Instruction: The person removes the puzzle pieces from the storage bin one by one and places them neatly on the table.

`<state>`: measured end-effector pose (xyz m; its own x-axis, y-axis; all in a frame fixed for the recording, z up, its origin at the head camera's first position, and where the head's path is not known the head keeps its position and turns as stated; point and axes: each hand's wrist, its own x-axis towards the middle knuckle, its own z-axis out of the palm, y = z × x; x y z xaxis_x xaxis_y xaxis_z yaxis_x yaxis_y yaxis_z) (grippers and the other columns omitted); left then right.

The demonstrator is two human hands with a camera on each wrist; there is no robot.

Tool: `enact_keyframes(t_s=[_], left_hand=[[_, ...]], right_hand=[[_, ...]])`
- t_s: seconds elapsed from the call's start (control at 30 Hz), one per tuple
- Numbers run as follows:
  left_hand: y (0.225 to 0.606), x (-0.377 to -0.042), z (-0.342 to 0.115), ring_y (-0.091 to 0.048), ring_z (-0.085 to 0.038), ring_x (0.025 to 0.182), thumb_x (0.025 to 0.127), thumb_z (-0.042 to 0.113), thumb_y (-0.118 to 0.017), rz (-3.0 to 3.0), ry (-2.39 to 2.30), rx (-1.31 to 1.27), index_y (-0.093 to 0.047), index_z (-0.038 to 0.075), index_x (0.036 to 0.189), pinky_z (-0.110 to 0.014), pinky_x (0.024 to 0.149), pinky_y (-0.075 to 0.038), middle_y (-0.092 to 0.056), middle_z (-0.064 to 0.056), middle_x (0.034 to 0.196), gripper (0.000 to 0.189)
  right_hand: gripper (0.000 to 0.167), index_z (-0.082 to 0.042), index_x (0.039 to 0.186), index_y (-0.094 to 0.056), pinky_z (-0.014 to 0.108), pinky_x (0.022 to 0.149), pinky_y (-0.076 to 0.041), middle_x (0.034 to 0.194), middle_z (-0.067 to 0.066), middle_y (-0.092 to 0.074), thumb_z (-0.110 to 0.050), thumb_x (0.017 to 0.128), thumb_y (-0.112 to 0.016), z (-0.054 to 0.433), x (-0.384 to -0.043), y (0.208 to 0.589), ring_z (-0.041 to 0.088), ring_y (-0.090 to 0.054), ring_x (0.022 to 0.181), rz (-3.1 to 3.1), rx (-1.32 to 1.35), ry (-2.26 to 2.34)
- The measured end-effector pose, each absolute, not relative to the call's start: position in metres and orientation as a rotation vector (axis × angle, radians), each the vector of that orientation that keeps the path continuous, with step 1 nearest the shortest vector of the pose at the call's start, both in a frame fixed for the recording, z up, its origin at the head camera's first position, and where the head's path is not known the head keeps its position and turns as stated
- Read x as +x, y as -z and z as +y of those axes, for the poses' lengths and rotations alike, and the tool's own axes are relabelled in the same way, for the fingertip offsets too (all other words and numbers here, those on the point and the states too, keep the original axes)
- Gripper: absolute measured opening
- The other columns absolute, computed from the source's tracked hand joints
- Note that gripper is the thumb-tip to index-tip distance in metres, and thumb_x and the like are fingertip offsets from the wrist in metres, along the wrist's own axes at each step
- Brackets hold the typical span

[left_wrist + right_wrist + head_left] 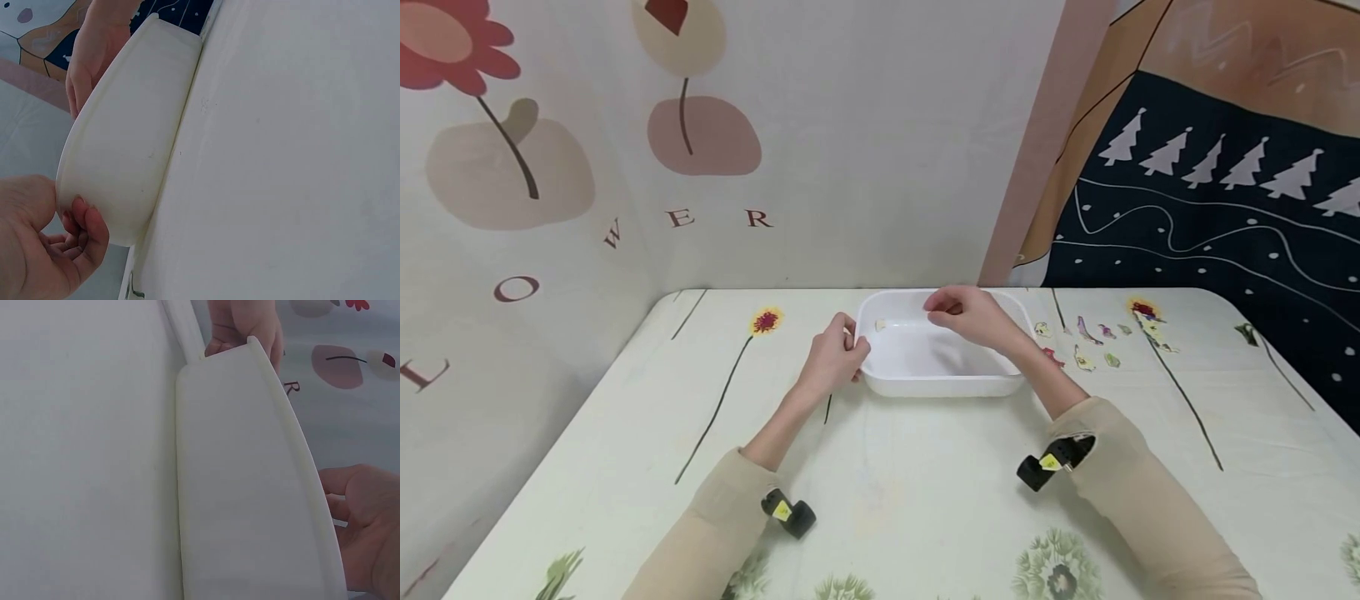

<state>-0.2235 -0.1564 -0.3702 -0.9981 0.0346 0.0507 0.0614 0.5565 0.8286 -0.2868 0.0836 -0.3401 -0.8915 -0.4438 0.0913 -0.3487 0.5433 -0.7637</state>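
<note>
A white rectangular plastic basin (pixel 943 387) stands on the table near its back edge. My left hand (pixel 835 357) grips the basin's left rim, thumb at the top and fingers curled against the outer wall, as the left wrist view also shows. Over the basin's inside hangs my right hand (pixel 973 318), its fingers bent towards the thumb. The basin wall hides its fingertips in the right wrist view, so I cannot tell whether they pinch anything. One small pale yellow piece (pixel 881 325) is inside the basin at the left.
Several small colourful flat cutouts, among them a purple piece (pixel 1087 331) and a yellow one (pixel 1083 359), lie right of the basin. A flower-printed cloth (pixel 917 483) covers the table. Behind it hangs a pale curtain (pixel 865 167).
</note>
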Motion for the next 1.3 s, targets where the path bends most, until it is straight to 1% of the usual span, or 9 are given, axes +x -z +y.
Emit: enact_keyframes(t_s=[0.2,0.43,0.7,0.77,0.87,1.07,1.2,1.3], left_hand=[[0.370,-0.224,-0.157,-0.059,-0.017,0.057,0.099,0.012,-0.053,-2.749,1.462,-0.080,-0.048,0.003,0.112,-0.027,0.054,-0.052,-0.048,-0.006,0.074,0.017],[0.370,-0.224,-0.157,-0.060,-0.017,0.058,0.099,0.012,-0.054,-2.751,1.469,-0.068,-0.048,0.004,0.112,-0.027,0.054,-0.052,-0.048,-0.007,0.075,0.017],[0.370,-0.224,-0.157,-0.060,-0.016,0.056,0.097,0.011,-0.054,-2.730,1.478,-0.101,-0.048,0.003,0.109,-0.027,0.052,-0.051,-0.048,-0.006,0.074,0.015],[0.369,-0.223,-0.157,-0.060,-0.016,0.055,0.097,0.011,-0.054,-2.728,1.476,-0.106,-0.048,0.003,0.109,-0.027,0.051,-0.051,-0.048,-0.005,0.074,0.015],[0.369,-0.223,-0.157,-0.060,-0.016,0.055,0.097,0.011,-0.053,-2.723,1.474,-0.109,-0.048,0.003,0.109,-0.027,0.051,-0.052,-0.048,-0.005,0.073,0.015],[0.369,-0.222,-0.158,-0.059,-0.016,0.053,0.097,0.011,-0.054,-2.719,1.476,-0.118,-0.047,0.003,0.108,-0.027,0.051,-0.050,-0.047,-0.004,0.071,0.015],[0.369,-0.222,-0.158,-0.059,-0.016,0.053,0.097,0.011,-0.054,-2.715,1.479,-0.118,-0.047,0.004,0.107,-0.026,0.051,-0.049,-0.048,-0.005,0.071,0.014],[0.368,-0.222,-0.158,-0.059,-0.016,0.054,0.097,0.011,-0.054,-2.718,1.480,-0.120,-0.047,0.003,0.108,-0.026,0.051,-0.049,-0.049,-0.005,0.070,0.015]], right_hand=[[0.025,0.003,0.117,-0.068,0.039,0.093,-0.051,0.109,0.014,-0.069,-0.010,0.096,-0.066,0.061,-0.296,0.346,0.029,-0.063,0.103,2.647,-0.710,1.254],[0.023,0.004,0.115,-0.069,0.038,0.094,-0.050,0.107,0.014,-0.071,-0.006,0.094,-0.065,0.039,-0.302,0.352,0.027,-0.065,0.104,2.649,-0.774,1.193],[0.031,0.003,0.122,-0.068,0.039,0.098,-0.048,0.118,0.018,-0.069,-0.001,0.092,-0.063,0.023,-0.308,0.357,0.029,-0.063,0.115,2.677,-0.834,1.065],[0.030,0.003,0.121,-0.068,0.039,0.100,-0.047,0.118,0.017,-0.070,0.000,0.092,-0.063,0.019,-0.308,0.357,0.029,-0.063,0.116,2.685,-0.848,1.030],[0.025,0.003,0.115,-0.070,0.038,0.098,-0.048,0.115,0.016,-0.071,0.001,0.091,-0.063,0.014,-0.308,0.357,0.028,-0.064,0.113,2.693,-0.885,0.996],[0.017,0.003,0.106,-0.072,0.031,0.087,-0.053,0.106,0.013,-0.073,0.005,0.090,-0.067,0.009,-0.309,0.360,0.025,-0.067,0.103,2.692,-0.974,0.929],[0.013,0.002,0.100,-0.073,0.030,0.085,-0.052,0.099,0.012,-0.073,0.006,0.088,-0.069,0.008,-0.307,0.360,0.023,-0.066,0.094,2.688,-0.999,0.878],[0.010,0.000,0.097,-0.073,0.028,0.082,-0.050,0.093,0.009,-0.070,0.004,0.088,-0.071,0.007,-0.306,0.361,0.020,-0.062,0.088,2.700,-0.990,0.832]])
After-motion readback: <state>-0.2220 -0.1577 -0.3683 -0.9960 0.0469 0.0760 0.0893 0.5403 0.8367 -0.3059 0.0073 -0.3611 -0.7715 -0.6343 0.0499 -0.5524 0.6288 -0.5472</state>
